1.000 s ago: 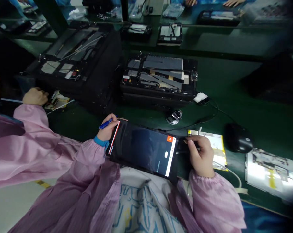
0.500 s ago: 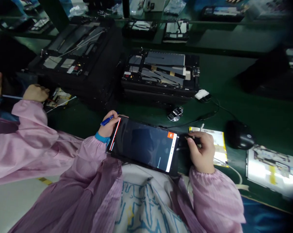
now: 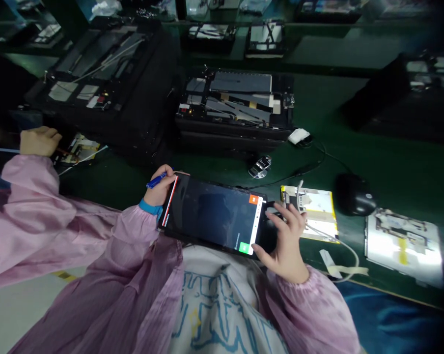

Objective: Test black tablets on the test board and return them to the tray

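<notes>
Tablet [image 3: 212,216]: flat, glossy black slab, screen lit and facing up, propped at the near edge of the green bench [image 3: 391,162] for reading.

Left hand [image 3: 161,189]: curled shut on the tablet's left end to steady it, with a blue pen [image 3: 155,181] tucked between the fingers.

Right hand [image 3: 286,241]: half open, fingers spread across the tablet's right end, thumb by a green button. This looks like a loose rest, not a grip.

Right of the tablet: a yellow-edged flat pack [image 3: 318,216], then a rounded matte mouse [image 3: 350,194].

Beyond the tablet: opened units [image 3: 236,105], stacked.
</notes>
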A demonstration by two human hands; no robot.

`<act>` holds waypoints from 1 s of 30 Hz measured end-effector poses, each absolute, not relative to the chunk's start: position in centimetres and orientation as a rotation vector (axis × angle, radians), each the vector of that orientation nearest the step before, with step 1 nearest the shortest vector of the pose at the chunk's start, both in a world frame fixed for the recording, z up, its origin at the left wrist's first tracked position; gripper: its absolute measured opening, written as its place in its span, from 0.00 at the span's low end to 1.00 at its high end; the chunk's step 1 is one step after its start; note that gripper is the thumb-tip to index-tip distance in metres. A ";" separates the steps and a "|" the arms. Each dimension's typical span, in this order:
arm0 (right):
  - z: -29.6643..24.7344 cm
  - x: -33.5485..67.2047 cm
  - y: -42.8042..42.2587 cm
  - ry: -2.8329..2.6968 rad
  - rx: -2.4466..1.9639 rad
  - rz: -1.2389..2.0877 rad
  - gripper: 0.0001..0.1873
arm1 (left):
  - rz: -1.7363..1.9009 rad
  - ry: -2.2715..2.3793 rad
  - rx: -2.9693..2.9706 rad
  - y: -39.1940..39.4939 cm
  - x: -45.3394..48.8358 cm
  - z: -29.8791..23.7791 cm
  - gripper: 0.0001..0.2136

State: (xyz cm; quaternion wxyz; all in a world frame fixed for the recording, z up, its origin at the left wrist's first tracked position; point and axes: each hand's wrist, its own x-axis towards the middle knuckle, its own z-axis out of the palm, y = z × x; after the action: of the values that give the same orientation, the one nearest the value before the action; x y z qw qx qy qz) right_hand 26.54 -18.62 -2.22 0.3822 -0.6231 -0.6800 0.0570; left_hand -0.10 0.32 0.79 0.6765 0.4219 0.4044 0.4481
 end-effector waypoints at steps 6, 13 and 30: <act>-2.5 26.2 -18.5 -1.861 -1.580 0.173 0.38 | 1.026 0.930 0.978 0.6 -0.2 0.5 0.14; -2.8 26.6 -17.9 -1.765 -1.544 0.224 0.39 | 1.020 0.893 0.911 0.4 -0.2 1.0 0.14; -3.5 27.7 -17.5 -1.668 -1.432 0.353 0.46 | 0.975 0.734 0.874 1.2 -0.4 1.0 0.23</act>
State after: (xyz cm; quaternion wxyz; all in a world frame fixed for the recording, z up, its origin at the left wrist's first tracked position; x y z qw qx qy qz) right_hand 27.68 -17.49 -3.46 0.4417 -0.5772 -0.6720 0.1422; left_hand -0.43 1.22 1.02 0.7313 0.3970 0.3335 0.4431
